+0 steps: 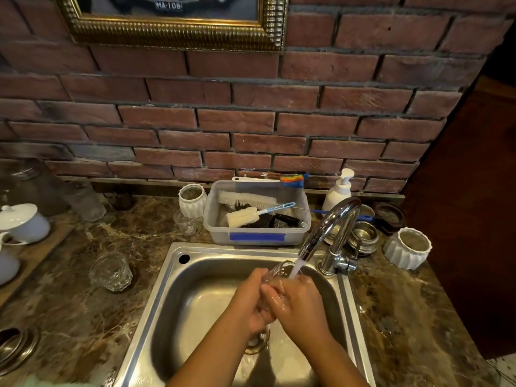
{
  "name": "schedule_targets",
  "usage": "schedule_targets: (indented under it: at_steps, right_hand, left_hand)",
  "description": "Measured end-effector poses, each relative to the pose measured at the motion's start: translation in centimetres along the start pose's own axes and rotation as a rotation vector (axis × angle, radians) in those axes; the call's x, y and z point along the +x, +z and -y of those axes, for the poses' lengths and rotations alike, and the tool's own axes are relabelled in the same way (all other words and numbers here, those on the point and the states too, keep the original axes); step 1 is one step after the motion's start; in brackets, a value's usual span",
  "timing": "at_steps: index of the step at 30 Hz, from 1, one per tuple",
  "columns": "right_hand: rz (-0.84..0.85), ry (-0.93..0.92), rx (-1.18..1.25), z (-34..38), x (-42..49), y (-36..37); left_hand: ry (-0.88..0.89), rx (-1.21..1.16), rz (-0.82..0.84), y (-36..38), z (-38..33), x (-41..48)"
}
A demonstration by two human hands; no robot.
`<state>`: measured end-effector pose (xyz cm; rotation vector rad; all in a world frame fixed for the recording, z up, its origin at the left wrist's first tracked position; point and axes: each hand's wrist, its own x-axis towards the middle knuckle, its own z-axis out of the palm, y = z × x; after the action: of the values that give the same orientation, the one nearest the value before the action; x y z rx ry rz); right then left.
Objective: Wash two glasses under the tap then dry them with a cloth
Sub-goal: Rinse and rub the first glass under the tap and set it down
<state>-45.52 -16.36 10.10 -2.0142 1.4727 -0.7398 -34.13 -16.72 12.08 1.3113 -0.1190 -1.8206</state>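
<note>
My left hand and right hand wrap together around a glass under the tap, water running over the steel sink. The second glass stands at nine o'clock on the marble counter; the brick wall rises at twelve.

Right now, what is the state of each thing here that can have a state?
tap: running, water falls on the glass
glass in the hands: tilted over the sink, under the stream
left hand: closed on the glass in the hands
right hand: closed on the glass in the hands, wet
glass on the counter: upright, untouched
sink: drain open, no standing water
plastic tub: uncovered, holds brushes
</note>
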Motion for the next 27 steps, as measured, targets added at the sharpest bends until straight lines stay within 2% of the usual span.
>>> schedule_targets:
  at_steps: [2,3,5,6,8,9,11,13,15,17,18,20,22,25,27]
  right_hand:
    - [-0.085,0.196,0.378,0.7,0.1,0.1]
    - [-0.118,0.364,0.603,1.2,0.4,0.0]
    - [-0.098,0.732,1.062,1.2,0.8,-0.2]
    - [-0.082,0.855,1.231,0.9,0.8,-0.3]
    - [-0.039,0.905,1.344,0.4,0.8,-0.5]
    - [-0.037,0.860,1.293,0.2,0.9,-0.5]
    - [-0.104,0.686,1.031,0.3,0.9,-0.4]
    - [-0.172,0.434,0.729,1.0,1.0,-0.7]
    - [-0.138,0.141,0.315,0.5,0.6,-0.6]
    - [-0.055,-0.016,-0.069,-0.2,0.3,-0.2]
    - [-0.060,-0.022,-0.092,-0.5,0.2,0.2]
    - [-0.107,0.074,0.133,-0.2,0.1,0.5]
    - [-0.131,0.315,0.544,0.5,0.5,0.6]
    - [-0.050,0.791,1.191,0.6,1.1,-0.1]
    - [-0.016,0.928,1.411,0.2,1.0,-0.5]
  left_hand:
    - [0.253,0.236,-0.153,0.4,0.8,0.5]
    - [0.435,0.389,-0.197,0.6,1.1,0.6]
    - [0.819,0.756,-0.200,0.0,1.6,0.9]
    - [0.961,0.959,-0.182,-0.6,1.8,1.1]
    - [1.090,1.187,-0.117,-1.5,1.7,1.5]
    - [1.090,1.166,-0.084,-1.6,1.6,1.6]
    - [0.927,0.937,-0.087,-0.7,1.2,1.3]
    - [0.518,0.551,-0.138,0.8,0.4,0.5]
    - [0.088,0.135,-0.057,1.1,-0.1,0.0]
    - [-0.081,-0.074,0.076,0.4,-0.6,-0.5]
    - [-0.083,-0.083,0.087,0.2,-0.5,-0.4]
    - [0.065,0.062,-0.022,0.2,0.1,0.3]
    - [0.375,0.377,-0.149,0.4,0.6,0.8]
    - [0.897,0.898,-0.150,-0.7,1.4,1.3]
    - [1.076,1.137,-0.108,-1.7,1.5,1.7]
